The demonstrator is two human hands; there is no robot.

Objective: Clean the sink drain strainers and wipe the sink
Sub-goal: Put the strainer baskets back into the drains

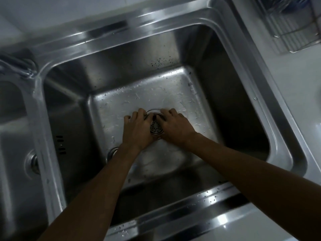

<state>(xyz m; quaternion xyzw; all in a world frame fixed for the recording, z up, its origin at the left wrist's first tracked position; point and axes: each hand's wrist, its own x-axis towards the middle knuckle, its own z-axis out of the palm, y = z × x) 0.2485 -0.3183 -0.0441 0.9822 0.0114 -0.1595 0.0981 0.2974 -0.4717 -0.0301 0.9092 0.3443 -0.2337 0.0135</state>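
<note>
**Two hands on the strainer**

Both my forearms reach down into the right basin of the steel sink (278, 105), converging at its floor. My left hand (137, 129) and right hand (175, 126) clasp the perforated drain strainer (156, 126) from either side, fingers curled over its far rim, knuckles up, wrists bent downward. It sits tilted at the drain opening (153, 111), in the middle of the basin floor. Pale flecks of debris (137, 96) lie scattered around it.

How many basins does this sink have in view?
2. The large basin in the middle, where both hands work at the drain, and a second basin at the left edge, only partly in view.
</note>
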